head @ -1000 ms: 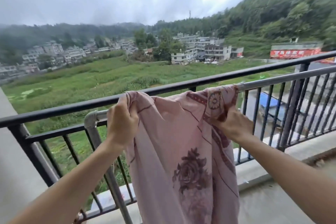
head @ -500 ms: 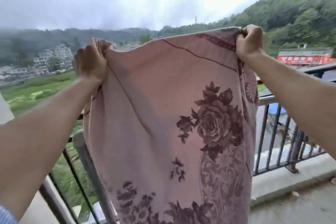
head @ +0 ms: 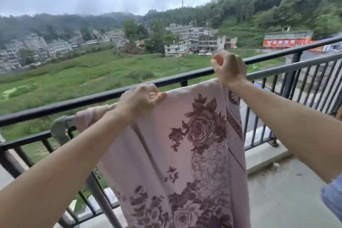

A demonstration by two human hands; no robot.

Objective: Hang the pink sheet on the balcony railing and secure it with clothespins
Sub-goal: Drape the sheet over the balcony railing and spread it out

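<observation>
- Head view: the pink sheet, a soft cloth printed with dark purple roses, lay draped over the grey metal pipe that ran just inside the black metal balcony railing; most of the cloth hung down on the near side, spread fairly flat, while its left end was bunched on the pipe near the elbow joint
- The left hand rested at the sheet's top fold, thumb and curled fingers pinching the cloth where it crossed the pipe
- The right hand was raised just above the sheet's top right corner, fingers clenched; whether they grasped any cloth could not be told
- A blue striped sleeve showed at the right edge, above the grey concrete balcony floor
- Beyond the railing lay a green field, pale multi-storey buildings, a red signboard and wooded hills under cloud
</observation>
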